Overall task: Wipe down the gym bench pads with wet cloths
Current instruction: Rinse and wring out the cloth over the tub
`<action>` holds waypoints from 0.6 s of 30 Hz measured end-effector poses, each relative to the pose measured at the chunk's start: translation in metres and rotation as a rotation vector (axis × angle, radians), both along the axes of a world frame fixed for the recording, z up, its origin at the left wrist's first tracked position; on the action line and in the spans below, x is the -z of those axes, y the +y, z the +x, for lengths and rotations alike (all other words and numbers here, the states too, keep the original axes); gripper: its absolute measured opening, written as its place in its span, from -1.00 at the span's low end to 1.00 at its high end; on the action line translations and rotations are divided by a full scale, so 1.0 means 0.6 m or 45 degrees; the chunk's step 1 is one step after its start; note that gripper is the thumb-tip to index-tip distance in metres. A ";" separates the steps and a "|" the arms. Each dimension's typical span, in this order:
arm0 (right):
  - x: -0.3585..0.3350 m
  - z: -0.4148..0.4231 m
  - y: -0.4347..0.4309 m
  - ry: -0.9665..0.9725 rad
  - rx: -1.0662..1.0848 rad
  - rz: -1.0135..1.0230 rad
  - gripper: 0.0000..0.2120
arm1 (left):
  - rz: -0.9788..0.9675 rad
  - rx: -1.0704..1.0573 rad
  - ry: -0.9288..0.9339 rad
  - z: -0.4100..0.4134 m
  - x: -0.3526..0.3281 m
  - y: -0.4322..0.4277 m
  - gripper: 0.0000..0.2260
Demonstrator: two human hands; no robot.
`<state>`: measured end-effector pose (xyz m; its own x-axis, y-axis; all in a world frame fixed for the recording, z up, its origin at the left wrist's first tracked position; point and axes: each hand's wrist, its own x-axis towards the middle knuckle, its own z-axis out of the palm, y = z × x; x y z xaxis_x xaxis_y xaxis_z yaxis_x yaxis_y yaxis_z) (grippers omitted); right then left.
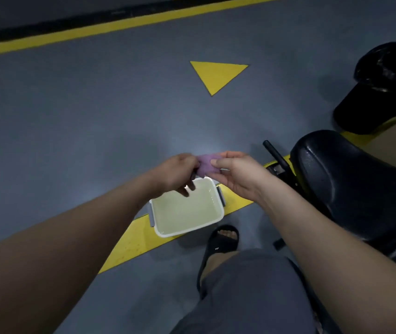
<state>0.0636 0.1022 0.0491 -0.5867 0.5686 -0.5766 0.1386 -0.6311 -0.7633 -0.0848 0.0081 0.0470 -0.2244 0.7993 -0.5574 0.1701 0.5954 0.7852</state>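
Here both hands (180, 173) (236, 172) pinch the purple cloth (207, 165) above the tub (187, 213).

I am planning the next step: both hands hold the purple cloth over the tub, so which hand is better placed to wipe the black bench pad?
Probably the right hand: it pinches the purple cloth and is nearer the bench pad, which lies on its side.

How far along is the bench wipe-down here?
Possibly done: the pad glistens, as if already wiped. In hand: the left hand and right hand both pinch the cloth over the tub of water. Left: further wiping; how much is unclear.
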 end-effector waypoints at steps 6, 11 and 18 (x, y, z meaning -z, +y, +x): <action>0.042 -0.012 -0.001 -0.283 -0.245 0.353 -0.93 | 0.075 -0.142 -0.622 -0.003 0.041 0.000 -0.57; 0.038 -0.006 0.020 -0.265 -0.394 0.162 -0.59 | 0.233 0.019 -0.486 -0.037 0.060 -0.003 -0.87; 0.036 -0.041 0.009 -0.476 -0.633 0.781 -0.80 | -0.049 0.257 -0.155 -0.049 0.069 -0.010 -0.67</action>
